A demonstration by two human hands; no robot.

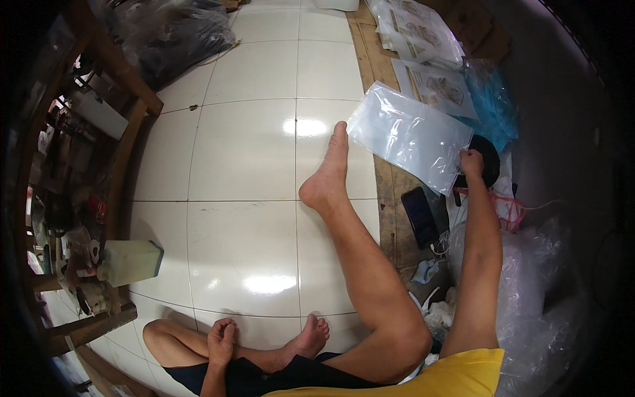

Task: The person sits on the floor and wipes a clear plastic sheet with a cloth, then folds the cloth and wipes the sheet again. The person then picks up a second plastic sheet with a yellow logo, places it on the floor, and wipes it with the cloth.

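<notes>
My right hand (471,163) reaches out to the right and pinches the near right edge of a clear plastic bag (409,132). The bag is flat and shiny, perhaps a stack of several; I cannot tell. It lies slanted across the wooden board's edge, its far left corner over the tiles. Beside that hand is a round black object (488,162), partly hidden by it. My left hand (222,337) rests by my bent left leg, fingers curled closed, with nothing visible in them.
Printed clear packets (436,89) and blue plastic (493,99) lie beyond the bag. A dark phone (419,215) with a cable rests on the wooden board (391,218). Crumpled clear plastic (529,298) is at right. A wooden rack (122,165) and a pale container (132,261) stand left.
</notes>
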